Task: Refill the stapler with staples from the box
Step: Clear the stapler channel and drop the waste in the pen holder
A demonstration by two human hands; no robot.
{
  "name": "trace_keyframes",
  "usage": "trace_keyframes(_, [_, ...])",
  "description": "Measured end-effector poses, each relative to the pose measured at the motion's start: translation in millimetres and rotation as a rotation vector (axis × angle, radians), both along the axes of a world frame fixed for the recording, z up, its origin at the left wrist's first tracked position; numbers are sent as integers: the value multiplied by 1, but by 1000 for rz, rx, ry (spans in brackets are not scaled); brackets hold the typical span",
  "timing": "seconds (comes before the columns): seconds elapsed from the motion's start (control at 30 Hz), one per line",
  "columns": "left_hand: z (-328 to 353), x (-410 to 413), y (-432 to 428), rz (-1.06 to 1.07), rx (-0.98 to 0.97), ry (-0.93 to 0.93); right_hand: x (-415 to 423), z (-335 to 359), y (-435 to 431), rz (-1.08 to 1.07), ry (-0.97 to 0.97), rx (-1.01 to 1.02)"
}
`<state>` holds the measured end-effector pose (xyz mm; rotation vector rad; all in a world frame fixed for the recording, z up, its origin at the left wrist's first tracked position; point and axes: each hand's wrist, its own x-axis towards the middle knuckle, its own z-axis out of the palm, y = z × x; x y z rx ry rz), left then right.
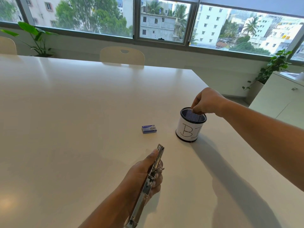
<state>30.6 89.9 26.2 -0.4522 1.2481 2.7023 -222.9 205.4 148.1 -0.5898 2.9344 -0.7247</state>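
My left hand (144, 175) grips a silver metal stapler (152, 174), swung fully open into one long strip that runs from near the bottom edge up toward the table's middle. A small blue staple box (149, 128) lies shut on the white table (65, 112), a little beyond the stapler's tip. My right hand (206, 102) hovers over the rim of a black mesh cup (190, 127) wrapped in white paper marked "BI". Its fingertips are pinched together just above the cup's opening. Whether they hold anything small I cannot tell.
A cream chair (122, 55) stands at the table's far edge, and another chair back (7, 46) shows at the far left. Potted plants (35, 38) line the window wall. A white cabinet (279, 99) stands right of the table's right edge.
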Motion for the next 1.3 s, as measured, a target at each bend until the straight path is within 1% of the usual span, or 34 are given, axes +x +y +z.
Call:
trace_keyframes(0.67, [5, 1, 3, 28, -24, -14, -8, 0, 3, 14, -5, -23])
trace_keyframes(0.83, [6, 2, 3, 36, 20, -16, -5, 2, 3, 20, 39, -22])
trace_keyframes(0.93, [6, 2, 4, 35, 3, -20, 4, 6, 0, 63, 103, -81])
trace_keyframes(1.03, [7, 1, 4, 38, -36, -27, 28, 9, -2, 193, 197, -148])
trace_keyframes(1.07, [7, 1, 5, 40, -36, -29, 39, 10, -1, 249, 196, -170])
trace_keyframes(1.1, [7, 1, 4, 42, -33, -31, 50, 10, 1, 324, 145, -189])
trace_keyframes(1.13, [7, 1, 4, 40, -31, -30, 62, 8, 4, 425, 31, -193])
trace_keyframes(1.2, [6, 3, 2, 28, -34, -12, 83, 0, 10, 646, -243, -125])
trace_keyframes(1.23, [6, 3, 2, 9, -45, 3, 92, -7, 15, 724, -310, -77])
trace_keyframes(1.3, [7, 3, 3, -35, -58, 33, 104, -21, 22, 818, -345, -72])
